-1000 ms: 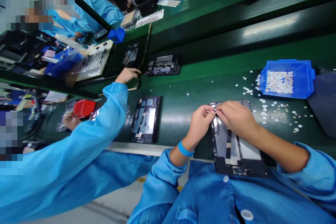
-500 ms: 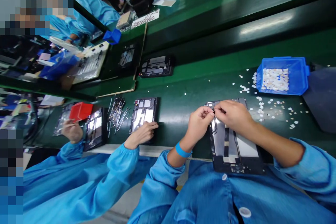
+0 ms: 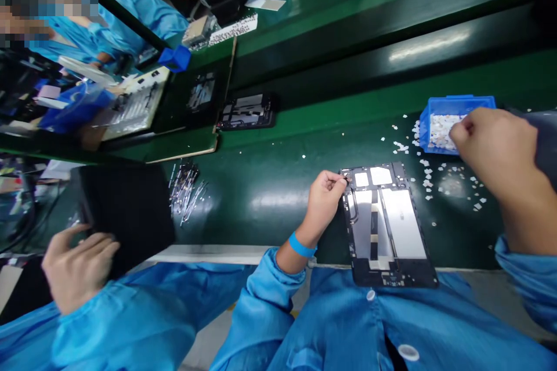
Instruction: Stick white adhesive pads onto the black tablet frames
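A black tablet frame (image 3: 387,226) with silvery panels lies on the green belt right in front of me. My left hand (image 3: 324,194) rests at the frame's top left corner, fingertips pinched on its edge. My right hand (image 3: 496,145) is raised to the right, fingers curled, at the blue bin (image 3: 452,105) of small white pads. Whether it holds a pad I cannot tell.
Small white pads (image 3: 435,177) lie scattered on the belt beside the bin. To my left a co-worker's hand (image 3: 76,269) grips a black panel (image 3: 126,214); loose metal parts (image 3: 185,185) lie beyond it. Another frame (image 3: 246,111) sits further up the belt.
My right hand left the frame's top and swung right to the blue bin. The co-worker picked up a black panel, and the frame on the belt to my left is gone.
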Demonstrator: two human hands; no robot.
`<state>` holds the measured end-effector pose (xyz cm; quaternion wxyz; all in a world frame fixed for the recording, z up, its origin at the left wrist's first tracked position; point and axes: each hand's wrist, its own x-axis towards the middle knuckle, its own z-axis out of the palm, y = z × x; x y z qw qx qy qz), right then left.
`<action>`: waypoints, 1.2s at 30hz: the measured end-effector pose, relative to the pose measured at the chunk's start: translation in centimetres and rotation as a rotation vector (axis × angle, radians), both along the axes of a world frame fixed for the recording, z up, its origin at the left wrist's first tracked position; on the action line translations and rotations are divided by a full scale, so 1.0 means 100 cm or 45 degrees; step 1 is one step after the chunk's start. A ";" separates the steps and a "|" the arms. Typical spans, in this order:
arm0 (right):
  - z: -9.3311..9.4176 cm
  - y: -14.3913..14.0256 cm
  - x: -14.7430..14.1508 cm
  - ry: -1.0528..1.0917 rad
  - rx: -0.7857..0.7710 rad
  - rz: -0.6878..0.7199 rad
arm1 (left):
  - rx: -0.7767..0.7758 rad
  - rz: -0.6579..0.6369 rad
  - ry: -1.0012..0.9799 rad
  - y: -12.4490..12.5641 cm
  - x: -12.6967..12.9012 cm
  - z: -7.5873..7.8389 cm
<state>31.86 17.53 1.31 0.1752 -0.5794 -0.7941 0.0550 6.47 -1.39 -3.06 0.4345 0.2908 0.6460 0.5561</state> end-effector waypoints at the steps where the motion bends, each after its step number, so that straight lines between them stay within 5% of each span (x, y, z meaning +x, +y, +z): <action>1: -0.002 -0.009 -0.007 0.034 0.004 0.126 | 0.003 0.010 -0.003 0.001 0.000 0.000; 5: -0.015 -0.079 -0.069 0.145 -0.134 0.654 | -0.008 0.052 0.003 0.000 0.002 0.001; 9: -0.028 -0.115 -0.110 0.184 -0.247 0.680 | -0.016 0.105 0.005 -0.005 0.006 0.003; 16: -0.036 -0.104 -0.105 0.432 -0.327 0.749 | -0.038 0.144 0.129 -0.011 0.008 0.006; 25: -0.038 -0.106 -0.116 0.366 -0.128 0.700 | -0.042 0.127 0.013 -0.007 0.010 0.009; 28: -0.027 -0.078 -0.096 0.408 -0.159 0.639 | -0.051 0.128 -0.077 -0.004 0.008 0.008; 33: -0.003 -0.033 -0.039 0.321 -0.066 0.189 | -0.054 0.145 -0.164 -0.002 0.004 0.004; 36: -0.004 -0.053 -0.043 0.321 -0.118 0.402 | -0.036 0.147 -0.186 -0.002 0.004 0.002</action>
